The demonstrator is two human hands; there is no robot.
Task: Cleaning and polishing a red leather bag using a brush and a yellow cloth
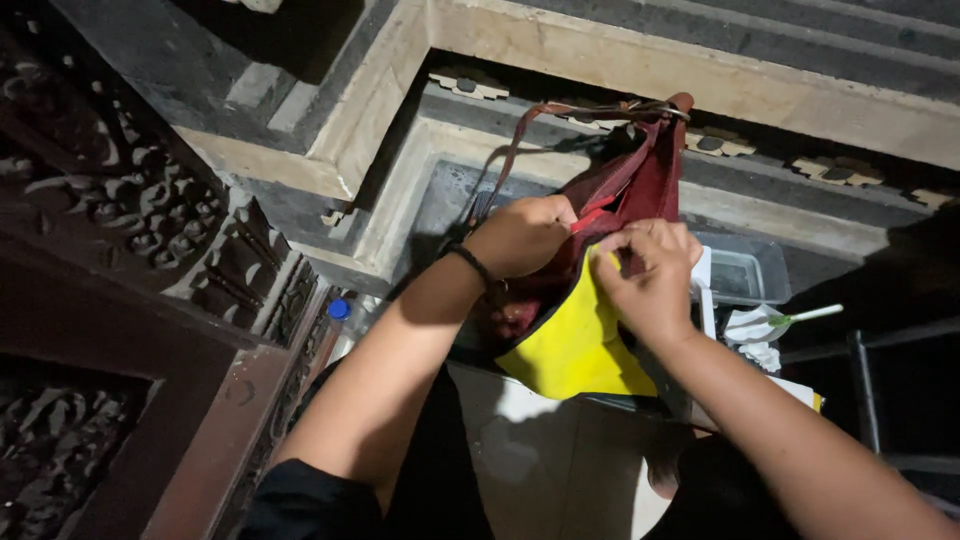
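Over the pale tiled floor, your left hand [522, 235] grips the dark red bag [630, 190] at its mouth while your right hand [650, 275] pinches the yellow cloth [575, 345], which seems only partly tucked inside, most still hanging out.

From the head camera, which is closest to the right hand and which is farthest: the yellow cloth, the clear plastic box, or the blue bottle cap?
1. Yellow cloth: pinched in the right hand, at the dark red bag.
2. Clear plastic box: just to the hand's right, apart from it.
3. Blue bottle cap: far to the left, beyond the left hand and forearm.
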